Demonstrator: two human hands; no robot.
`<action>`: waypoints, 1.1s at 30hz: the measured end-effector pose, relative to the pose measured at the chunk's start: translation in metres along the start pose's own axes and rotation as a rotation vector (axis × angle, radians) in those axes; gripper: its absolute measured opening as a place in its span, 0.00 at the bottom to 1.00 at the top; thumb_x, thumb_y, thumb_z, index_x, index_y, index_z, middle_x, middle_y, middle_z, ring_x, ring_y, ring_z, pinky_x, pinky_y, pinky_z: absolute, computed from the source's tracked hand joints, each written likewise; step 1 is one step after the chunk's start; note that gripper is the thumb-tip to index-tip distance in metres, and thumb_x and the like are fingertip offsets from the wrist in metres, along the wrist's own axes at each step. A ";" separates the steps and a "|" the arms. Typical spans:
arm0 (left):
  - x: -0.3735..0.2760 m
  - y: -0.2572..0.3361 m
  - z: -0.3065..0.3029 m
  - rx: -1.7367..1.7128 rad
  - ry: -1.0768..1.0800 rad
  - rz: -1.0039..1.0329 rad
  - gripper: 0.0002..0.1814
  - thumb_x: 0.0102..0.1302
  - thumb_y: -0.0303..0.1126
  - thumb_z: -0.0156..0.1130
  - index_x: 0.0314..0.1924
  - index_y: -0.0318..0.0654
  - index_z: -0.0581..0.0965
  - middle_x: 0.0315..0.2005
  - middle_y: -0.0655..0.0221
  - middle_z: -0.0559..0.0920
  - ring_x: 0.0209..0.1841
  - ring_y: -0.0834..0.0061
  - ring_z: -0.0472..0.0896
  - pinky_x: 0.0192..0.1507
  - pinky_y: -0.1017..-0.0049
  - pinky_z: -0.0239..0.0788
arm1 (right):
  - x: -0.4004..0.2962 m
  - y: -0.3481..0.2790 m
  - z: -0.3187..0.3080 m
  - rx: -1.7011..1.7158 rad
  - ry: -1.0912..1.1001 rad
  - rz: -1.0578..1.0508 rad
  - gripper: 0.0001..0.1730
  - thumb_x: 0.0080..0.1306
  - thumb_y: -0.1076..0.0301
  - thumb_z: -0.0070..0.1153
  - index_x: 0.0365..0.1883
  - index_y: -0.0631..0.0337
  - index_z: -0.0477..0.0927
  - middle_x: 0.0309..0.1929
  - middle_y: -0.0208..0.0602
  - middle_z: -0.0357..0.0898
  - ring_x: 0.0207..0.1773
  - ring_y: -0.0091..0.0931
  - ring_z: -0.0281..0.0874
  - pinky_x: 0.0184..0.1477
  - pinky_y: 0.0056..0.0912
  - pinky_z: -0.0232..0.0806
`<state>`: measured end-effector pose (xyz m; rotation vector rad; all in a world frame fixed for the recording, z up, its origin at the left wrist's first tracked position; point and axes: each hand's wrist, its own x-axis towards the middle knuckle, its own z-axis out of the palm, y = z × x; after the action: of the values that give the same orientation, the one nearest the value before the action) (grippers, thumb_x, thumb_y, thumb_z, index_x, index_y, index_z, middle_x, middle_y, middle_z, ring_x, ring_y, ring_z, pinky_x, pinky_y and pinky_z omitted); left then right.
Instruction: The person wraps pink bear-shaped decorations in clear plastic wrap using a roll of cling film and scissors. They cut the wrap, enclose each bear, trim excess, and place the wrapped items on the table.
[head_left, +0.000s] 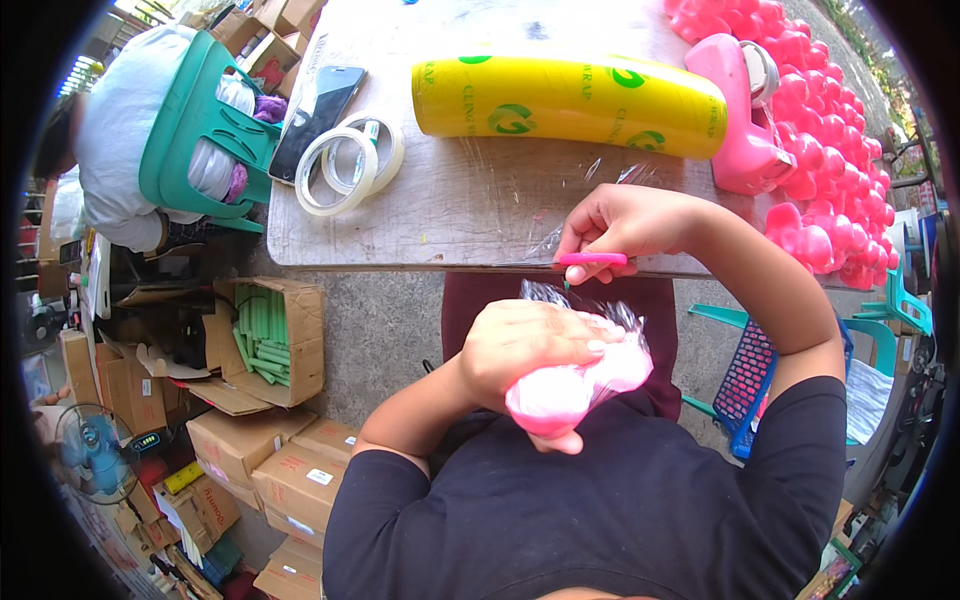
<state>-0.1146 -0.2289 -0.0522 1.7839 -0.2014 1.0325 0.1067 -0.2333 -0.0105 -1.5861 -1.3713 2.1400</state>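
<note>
My left hand (536, 345) grips a pink rounded object (555, 401) wrapped in clear cling film, held in front of my chest just below the table edge. Loose film (626, 319) bunches up at its top. In my right hand (626, 225), at the table's front edge, are scissors with a pink handle (600, 259); their thin blades point left along the edge. Beyond it on the table (360, 236) lies a large yellow roll of cling wrap (570, 101). Crumpled film (551, 241) trails near my right fingers.
Two tape rolls (306, 184) and a smartphone (326, 105) lie at the table's left. A pink jug-like container (720, 112) stands right, before piled pink, glossy plastic pieces (821, 150). Cartons (292, 480) and a box of green tubes (262, 322) are left. Someone sits on a green chair (172, 142).
</note>
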 end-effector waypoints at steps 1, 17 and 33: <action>-0.003 -0.001 0.001 -0.090 0.016 -0.029 0.41 0.47 0.66 0.71 0.43 0.32 0.79 0.35 0.52 0.85 0.40 0.56 0.86 0.43 0.63 0.79 | 0.000 0.000 0.001 -0.014 0.009 -0.001 0.21 0.59 0.55 0.68 0.40 0.64 0.82 0.24 0.27 0.78 0.24 0.15 0.71 0.26 0.19 0.61; -0.013 0.009 0.014 -0.795 1.003 -0.819 0.30 0.66 0.69 0.45 0.44 0.49 0.71 0.41 0.74 0.76 0.46 0.75 0.76 0.51 0.68 0.71 | -0.055 0.076 0.015 -1.007 1.480 -0.412 0.10 0.64 0.65 0.57 0.41 0.61 0.80 0.44 0.41 0.78 0.49 0.38 0.76 0.50 0.42 0.67; -0.015 0.009 0.045 -0.572 1.141 -0.622 0.38 0.66 0.70 0.42 0.55 0.42 0.71 0.47 0.69 0.79 0.49 0.70 0.78 0.52 0.67 0.71 | -0.024 0.076 0.099 0.038 0.946 -1.064 0.08 0.57 0.83 0.62 0.35 0.64 0.84 0.32 0.35 0.82 0.37 0.22 0.81 0.42 0.23 0.73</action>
<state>-0.1042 -0.2747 -0.0623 0.4971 0.6617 1.1930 0.0650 -0.3475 -0.0472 -1.1195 -1.2911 0.6525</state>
